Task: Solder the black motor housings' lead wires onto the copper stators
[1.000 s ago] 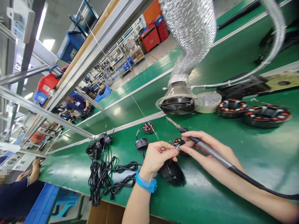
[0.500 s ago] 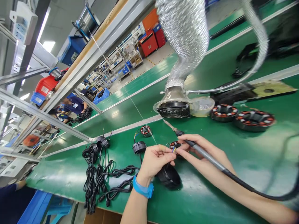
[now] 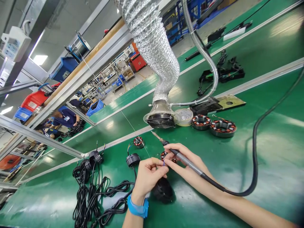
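Note:
My left hand, with a blue wristband, pinches thin coloured wires and a fine solder wire above a black round motor housing. My right hand grips a soldering iron like a pen, its tip pointing up and left, its black cable looping off to the right. Both hands' fingertips meet at a small copper-wound stator on the green bench.
A silver flexible duct ends in a fume fan behind my hands. Two larger stators lie to its right. Black motor parts with coiled cables lie at left. Another small stator sits nearby. A person in blue works far left.
The view has tilted up and pulled back, so hands and bench sit lower and smaller in frame. My hands keep the same grip on the wires and soldering iron.

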Tool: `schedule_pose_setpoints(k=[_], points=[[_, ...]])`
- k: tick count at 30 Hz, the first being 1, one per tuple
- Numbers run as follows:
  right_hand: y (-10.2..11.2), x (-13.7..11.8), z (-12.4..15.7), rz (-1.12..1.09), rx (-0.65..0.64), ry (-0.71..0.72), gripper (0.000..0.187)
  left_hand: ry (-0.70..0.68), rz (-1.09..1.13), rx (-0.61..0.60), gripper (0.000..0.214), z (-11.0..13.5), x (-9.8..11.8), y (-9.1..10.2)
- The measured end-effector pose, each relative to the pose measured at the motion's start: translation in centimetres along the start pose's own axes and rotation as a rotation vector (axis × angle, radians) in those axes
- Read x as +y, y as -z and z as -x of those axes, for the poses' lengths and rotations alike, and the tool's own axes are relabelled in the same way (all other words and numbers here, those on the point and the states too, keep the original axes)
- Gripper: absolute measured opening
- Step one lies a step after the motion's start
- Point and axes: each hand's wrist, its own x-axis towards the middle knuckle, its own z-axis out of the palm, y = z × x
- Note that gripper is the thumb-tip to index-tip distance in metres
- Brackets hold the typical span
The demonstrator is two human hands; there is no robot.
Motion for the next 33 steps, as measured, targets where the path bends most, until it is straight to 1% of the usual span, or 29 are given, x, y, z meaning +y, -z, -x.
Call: schedule_pose_setpoints(k=[3, 8, 15, 22, 27, 31, 33], points=[[0.1, -0.3, 0.0, 0.004, 0.011, 0.003, 0.032, -0.025, -0.004, 0.024, 0.068, -0.1, -0.2, 0.0], [0.2, -0.8, 0.0, 0.023, 0.022, 0.052, 0.025, -0.053, 0.071, 0.077, 0.065, -0.3, -0.3, 0.0], [0.2, -0.9, 0.0, 0.033, 0.013, 0.080, 0.022, -0.050, 0.106, 0.046, 0.064, -0.3, -0.3, 0.1], [0.2, -0.8, 0.1, 0.038, 0.028, 0.128, 0.017, -0.072, 0.057, 0.013, 0.069, -0.1, -0.3, 0.1], [0.4, -0.4, 0.1, 0.079, 0.033, 0.118, 0.021, -0.107, 0.060, 0.047, 0.066, -0.2, -0.4, -0.1], [0.5, 0.4, 0.2, 0.132, 0.079, 0.098, 0.029, -0.067, 0.120, 0.056, 0.070, -0.4, -0.5, 0.1], [0.5, 1.0, 0.2, 0.156, 0.074, 0.089, 0.034, -0.045, 0.138, 0.043, 0.070, -0.5, -0.6, 0.3]])
